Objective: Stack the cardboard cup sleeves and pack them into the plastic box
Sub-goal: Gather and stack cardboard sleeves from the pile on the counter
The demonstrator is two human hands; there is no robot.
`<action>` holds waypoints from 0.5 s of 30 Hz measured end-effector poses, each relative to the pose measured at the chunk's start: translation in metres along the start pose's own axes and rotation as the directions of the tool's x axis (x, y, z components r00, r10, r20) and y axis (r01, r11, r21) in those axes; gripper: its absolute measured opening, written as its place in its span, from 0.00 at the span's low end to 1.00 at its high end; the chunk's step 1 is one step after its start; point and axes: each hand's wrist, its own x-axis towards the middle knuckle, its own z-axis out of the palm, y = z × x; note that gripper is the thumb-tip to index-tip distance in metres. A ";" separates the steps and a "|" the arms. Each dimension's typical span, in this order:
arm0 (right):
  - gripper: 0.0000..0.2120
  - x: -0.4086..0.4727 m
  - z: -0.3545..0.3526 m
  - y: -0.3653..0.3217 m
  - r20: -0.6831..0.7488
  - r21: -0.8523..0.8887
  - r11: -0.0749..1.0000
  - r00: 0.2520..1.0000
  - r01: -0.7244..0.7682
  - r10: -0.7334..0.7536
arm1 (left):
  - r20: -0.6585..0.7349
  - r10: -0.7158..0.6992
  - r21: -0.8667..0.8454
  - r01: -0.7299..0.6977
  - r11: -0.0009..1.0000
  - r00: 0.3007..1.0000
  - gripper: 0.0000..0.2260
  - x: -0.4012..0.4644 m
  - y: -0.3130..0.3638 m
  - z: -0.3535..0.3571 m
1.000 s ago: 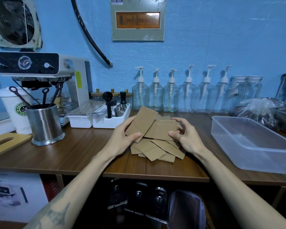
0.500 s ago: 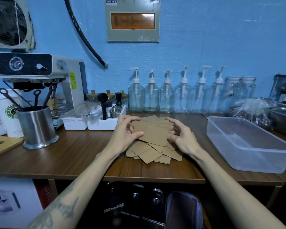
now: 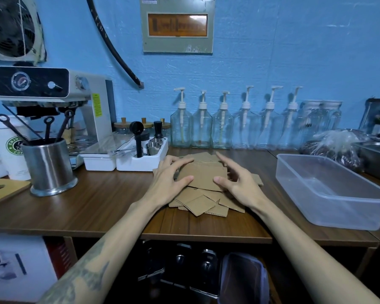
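Observation:
A loose pile of brown cardboard cup sleeves (image 3: 201, 205) lies on the wooden counter (image 3: 97, 205) in the middle. A top sleeve (image 3: 203, 175) lies flat on the pile. My left hand (image 3: 169, 183) rests on its left side, thumb on the cardboard and fingers along the far edge. On its right side is my right hand (image 3: 239, 183), fingers spread and fairly straight, thumb touching the sleeve. The clear plastic box (image 3: 338, 211) stands to the right with nothing visible inside.
A white tray of coffee tools (image 3: 140, 163) stands just behind the pile, and a row of glass pump bottles (image 3: 224, 128) lines the wall. At left are a steel utensil cup (image 3: 48, 167), an espresso machine (image 3: 53, 95) and a wooden board (image 3: 2, 189). A plastic bag (image 3: 333, 148) lies behind the box.
The sleeves I held raised have come down flat onto the pile. Both hands have loosened from gripping to resting on the top sleeve's sides.

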 end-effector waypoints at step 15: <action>0.22 0.006 0.001 0.006 0.017 0.021 0.999 1.000 -0.026 0.025 | 0.042 -0.094 -0.186 0.100 0.977 0.995 0.23 -0.001 0.006 0.001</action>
